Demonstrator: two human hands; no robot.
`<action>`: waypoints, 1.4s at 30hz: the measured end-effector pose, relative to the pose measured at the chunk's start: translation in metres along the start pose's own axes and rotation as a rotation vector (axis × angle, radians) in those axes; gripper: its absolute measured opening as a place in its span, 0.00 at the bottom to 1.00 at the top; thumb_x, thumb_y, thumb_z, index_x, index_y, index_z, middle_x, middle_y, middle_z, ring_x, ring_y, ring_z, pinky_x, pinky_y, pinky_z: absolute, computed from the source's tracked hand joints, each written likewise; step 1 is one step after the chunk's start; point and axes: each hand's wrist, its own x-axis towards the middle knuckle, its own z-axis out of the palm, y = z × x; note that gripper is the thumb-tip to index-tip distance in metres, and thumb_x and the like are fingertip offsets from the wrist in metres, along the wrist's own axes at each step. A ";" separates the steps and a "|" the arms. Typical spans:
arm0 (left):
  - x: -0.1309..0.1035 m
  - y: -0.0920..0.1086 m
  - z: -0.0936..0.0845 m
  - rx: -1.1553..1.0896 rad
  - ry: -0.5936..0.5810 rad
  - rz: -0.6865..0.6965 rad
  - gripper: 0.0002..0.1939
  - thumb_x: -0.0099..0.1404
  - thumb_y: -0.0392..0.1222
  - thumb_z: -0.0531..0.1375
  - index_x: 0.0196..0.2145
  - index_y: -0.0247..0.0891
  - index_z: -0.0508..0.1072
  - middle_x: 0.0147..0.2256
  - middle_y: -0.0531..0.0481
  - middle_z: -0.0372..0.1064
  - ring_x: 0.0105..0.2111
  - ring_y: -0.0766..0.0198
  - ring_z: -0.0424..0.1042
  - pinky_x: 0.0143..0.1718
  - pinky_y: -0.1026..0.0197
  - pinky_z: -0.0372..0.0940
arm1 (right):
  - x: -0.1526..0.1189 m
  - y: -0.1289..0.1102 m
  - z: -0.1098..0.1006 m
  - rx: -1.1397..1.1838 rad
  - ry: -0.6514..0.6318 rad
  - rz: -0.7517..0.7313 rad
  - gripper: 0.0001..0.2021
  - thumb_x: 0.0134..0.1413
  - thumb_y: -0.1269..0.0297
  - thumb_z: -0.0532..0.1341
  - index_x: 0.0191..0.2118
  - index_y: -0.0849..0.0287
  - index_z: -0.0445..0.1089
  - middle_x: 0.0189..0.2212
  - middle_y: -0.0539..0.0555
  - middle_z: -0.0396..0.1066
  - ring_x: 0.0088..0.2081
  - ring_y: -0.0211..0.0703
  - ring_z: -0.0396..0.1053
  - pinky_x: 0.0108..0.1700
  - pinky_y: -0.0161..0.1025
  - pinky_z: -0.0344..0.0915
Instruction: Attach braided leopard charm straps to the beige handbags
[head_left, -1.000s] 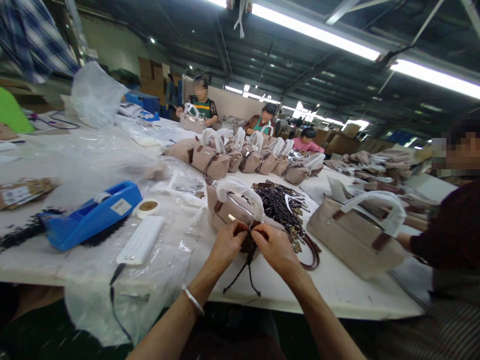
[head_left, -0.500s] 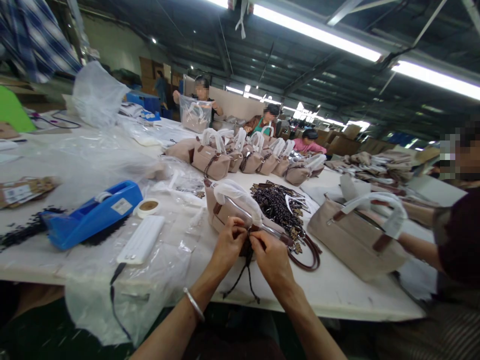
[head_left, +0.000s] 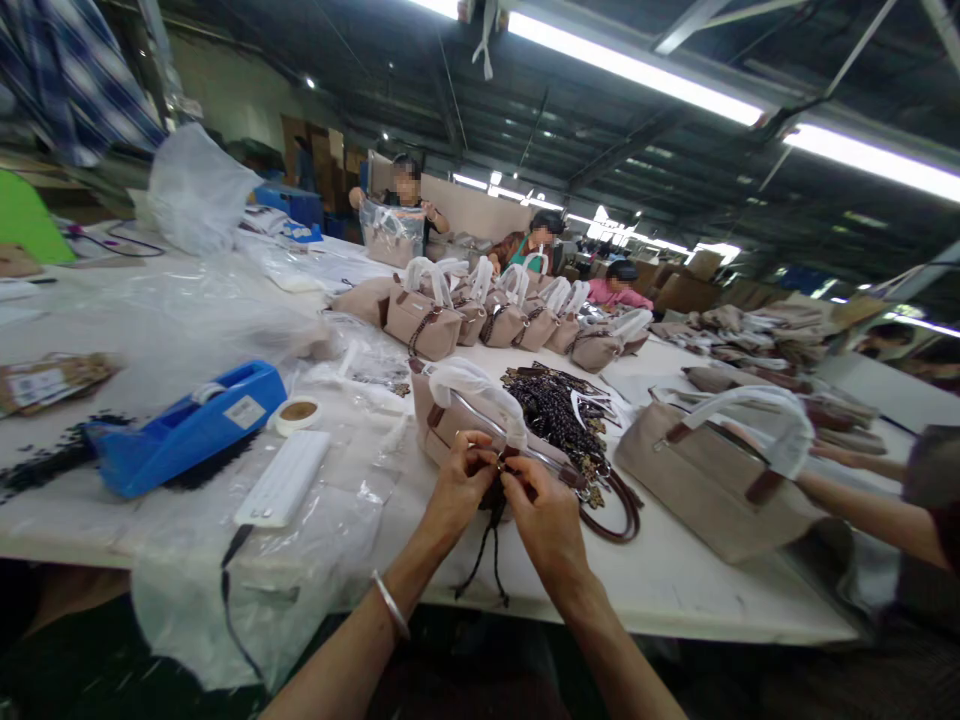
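Note:
A beige handbag with a white-wrapped handle stands in front of me at the table's near side. My left hand and my right hand meet at its near end, fingertips pinched together. Between them is the top of a dark braided cord, whose two ends hang down toward the table edge. The small part in the fingertips is too hidden to name fully. A pile of dark braided straps lies just behind the bag, and a brown strap loop rests to its right.
At the left are a blue tape dispenser, a tape roll and a white power bank. Several bags stand behind. Another bag is at the right, beside a co-worker's arm.
My hands have barely moved; the cord ends have swung slightly. At the right, the co-worker has leaned back and an arm reaches behind the bag.

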 end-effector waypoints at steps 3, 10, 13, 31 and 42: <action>0.000 0.001 0.001 -0.008 0.020 -0.016 0.16 0.57 0.38 0.62 0.42 0.41 0.61 0.30 0.57 0.70 0.26 0.69 0.68 0.27 0.68 0.60 | 0.003 -0.004 -0.001 -0.074 0.003 -0.017 0.10 0.59 0.62 0.57 0.41 0.54 0.75 0.35 0.52 0.78 0.33 0.45 0.73 0.37 0.38 0.63; 0.000 0.009 -0.001 0.094 -0.016 0.020 0.09 0.56 0.38 0.62 0.34 0.38 0.66 0.28 0.55 0.67 0.27 0.67 0.66 0.29 0.65 0.60 | 0.010 -0.007 0.003 -0.123 0.095 -0.037 0.08 0.58 0.62 0.59 0.32 0.54 0.76 0.27 0.49 0.76 0.27 0.42 0.71 0.32 0.36 0.59; -0.001 0.016 -0.002 0.199 -0.087 0.042 0.05 0.61 0.41 0.59 0.33 0.37 0.70 0.28 0.53 0.67 0.29 0.65 0.66 0.32 0.63 0.60 | 0.009 -0.007 0.004 -0.102 0.159 -0.134 0.09 0.60 0.63 0.57 0.33 0.56 0.74 0.27 0.50 0.75 0.27 0.40 0.70 0.34 0.36 0.60; 0.019 0.038 0.005 1.057 -0.027 0.193 0.11 0.66 0.35 0.51 0.34 0.38 0.73 0.33 0.45 0.75 0.35 0.55 0.74 0.35 0.58 0.61 | 0.025 0.001 -0.005 0.198 0.008 0.013 0.14 0.56 0.65 0.54 0.40 0.56 0.77 0.34 0.54 0.76 0.38 0.47 0.71 0.43 0.41 0.66; 0.039 0.041 -0.006 1.034 -0.215 0.355 0.14 0.64 0.35 0.52 0.26 0.36 0.75 0.29 0.45 0.74 0.32 0.58 0.71 0.35 0.60 0.62 | 0.039 0.004 -0.010 -0.046 -0.020 -0.093 0.11 0.56 0.69 0.56 0.39 0.56 0.76 0.37 0.54 0.76 0.39 0.45 0.72 0.43 0.39 0.63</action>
